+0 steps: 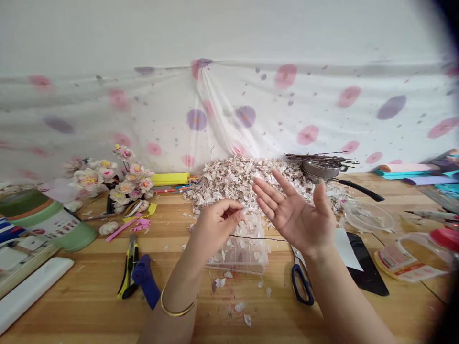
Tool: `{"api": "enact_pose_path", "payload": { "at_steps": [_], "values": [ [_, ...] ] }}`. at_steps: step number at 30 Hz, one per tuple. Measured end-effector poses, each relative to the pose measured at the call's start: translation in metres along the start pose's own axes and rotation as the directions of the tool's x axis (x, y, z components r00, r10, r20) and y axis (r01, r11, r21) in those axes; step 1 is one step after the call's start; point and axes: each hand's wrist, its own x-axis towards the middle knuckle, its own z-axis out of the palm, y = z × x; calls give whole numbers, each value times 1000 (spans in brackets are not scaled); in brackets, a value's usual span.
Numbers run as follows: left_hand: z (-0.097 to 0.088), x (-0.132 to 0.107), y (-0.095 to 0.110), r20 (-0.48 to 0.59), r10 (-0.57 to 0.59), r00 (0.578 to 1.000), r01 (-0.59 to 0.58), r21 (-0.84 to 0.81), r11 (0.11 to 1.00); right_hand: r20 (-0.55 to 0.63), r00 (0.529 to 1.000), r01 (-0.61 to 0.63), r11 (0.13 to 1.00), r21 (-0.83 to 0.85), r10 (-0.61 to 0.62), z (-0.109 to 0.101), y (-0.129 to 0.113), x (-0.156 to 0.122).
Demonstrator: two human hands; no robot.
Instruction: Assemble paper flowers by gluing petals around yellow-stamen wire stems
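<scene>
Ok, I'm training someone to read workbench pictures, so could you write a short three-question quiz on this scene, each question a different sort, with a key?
1. True or false: the right hand is open, its palm showing.
2. Multiple choice: what lies across the top of the pan? a) a pair of scissors; b) a bundle of thin twigs; c) a yellow cutter.
3. Short answer: what is the left hand doing?

Key
1. True.
2. b.
3. Pinching a small whitish piece, too small to identify for sure.
</scene>
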Motion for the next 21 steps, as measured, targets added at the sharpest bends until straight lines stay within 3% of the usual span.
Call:
{"api": "enact_pose_path", "payload": {
  "at_steps": [3,7,9,11,15,18,21],
  "values": [
    [6,-2,2,121,-3,993,1,18,1000,-10,1000,-16,941,339,20,6,4,0],
    [7,-5,8,176,-32,984,41,-49,998,8,1000,0,913,407,-4,9,10,0],
    [7,-6,10,208,-69,976,95,-118,989,11,998,61,951,303,-68,11,13,-1],
    [10,-5,12,253,-99,962,153,-200,968,11,991,129,988,81,-130,13,17,-3],
    [14,-4,11,368,-156,917,314,-423,850,-29,978,176,897,-406,-205,18,25,-7],
    [14,-3,7,477,-132,869,431,-600,673,-151,949,170,850,-499,-279,20,28,-7],
    [13,-3,4,562,-25,827,488,-695,529,-263,900,179,845,-503,-347,21,28,-7]
  ]
}}
